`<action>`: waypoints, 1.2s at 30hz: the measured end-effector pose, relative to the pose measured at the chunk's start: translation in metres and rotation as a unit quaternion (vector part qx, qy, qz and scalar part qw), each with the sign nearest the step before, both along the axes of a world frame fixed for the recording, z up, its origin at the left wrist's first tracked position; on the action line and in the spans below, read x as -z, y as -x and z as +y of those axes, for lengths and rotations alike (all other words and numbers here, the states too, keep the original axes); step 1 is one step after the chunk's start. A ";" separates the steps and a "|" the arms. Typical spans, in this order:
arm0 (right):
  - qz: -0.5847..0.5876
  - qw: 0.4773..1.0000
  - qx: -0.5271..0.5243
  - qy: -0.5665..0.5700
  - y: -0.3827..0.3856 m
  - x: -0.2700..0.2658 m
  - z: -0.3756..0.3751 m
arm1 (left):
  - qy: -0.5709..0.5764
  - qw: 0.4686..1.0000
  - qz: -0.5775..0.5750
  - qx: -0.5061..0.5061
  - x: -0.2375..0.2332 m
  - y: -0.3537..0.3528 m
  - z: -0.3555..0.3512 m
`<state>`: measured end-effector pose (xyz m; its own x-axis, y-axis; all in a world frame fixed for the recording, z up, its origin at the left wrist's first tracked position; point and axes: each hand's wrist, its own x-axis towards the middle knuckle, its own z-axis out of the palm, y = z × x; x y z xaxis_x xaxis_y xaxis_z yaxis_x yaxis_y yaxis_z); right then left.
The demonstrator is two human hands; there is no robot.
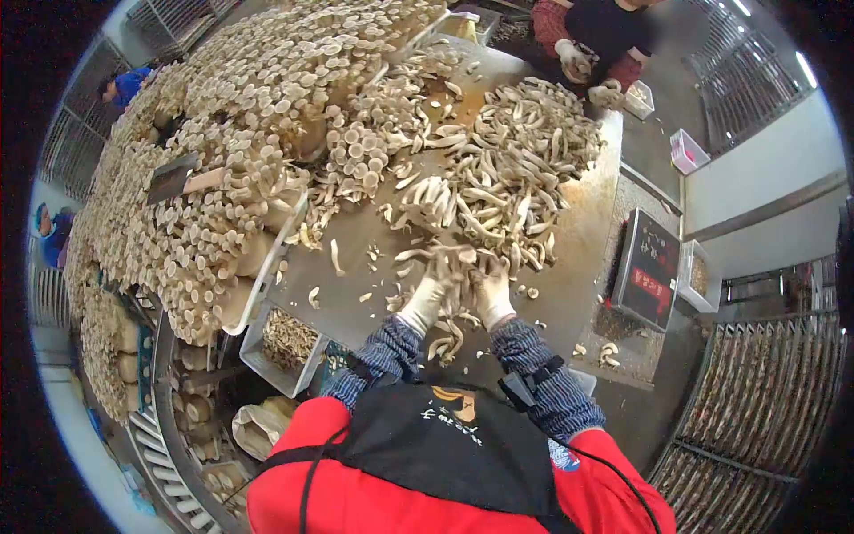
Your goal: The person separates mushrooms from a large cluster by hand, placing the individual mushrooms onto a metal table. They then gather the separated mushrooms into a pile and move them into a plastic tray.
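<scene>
My left hand (pixel 431 287), in a white glove, is closed around the left side of a small bunch of mushrooms (pixel 458 267) at the near edge of the pile. My right hand (pixel 491 287), gloved too, holds the bunch's right side. The two hands are a little apart, with the mushrooms between them. Beyond them a heap of loose mushrooms (pixel 525 160) covers the metal table (pixel 342 307). A few curved pieces (pixel 447 340) lie just in front of my wrists.
Mushroom clusters (pixel 240 116) are stacked high at the left. A white bin (pixel 294 347) of pieces stands at lower left. At right are a black scale (pixel 649 270) and a white container (pixel 699 277). A gloved co-worker (pixel 598 40) stands across the table.
</scene>
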<state>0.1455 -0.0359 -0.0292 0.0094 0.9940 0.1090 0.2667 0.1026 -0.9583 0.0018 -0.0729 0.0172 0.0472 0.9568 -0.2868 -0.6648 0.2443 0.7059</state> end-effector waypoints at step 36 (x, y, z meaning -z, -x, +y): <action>0.263 0.908 -0.020 0.325 -0.024 -0.046 0.014 | 0.054 0.998 0.012 -0.039 0.011 0.007 0.009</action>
<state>0.1693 -0.0219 0.0171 -0.1475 0.8473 -0.5103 -0.2375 -0.5312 -0.8133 -0.0053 -0.0636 0.0057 -0.0349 0.9211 -0.3878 -0.6675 0.2673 0.6950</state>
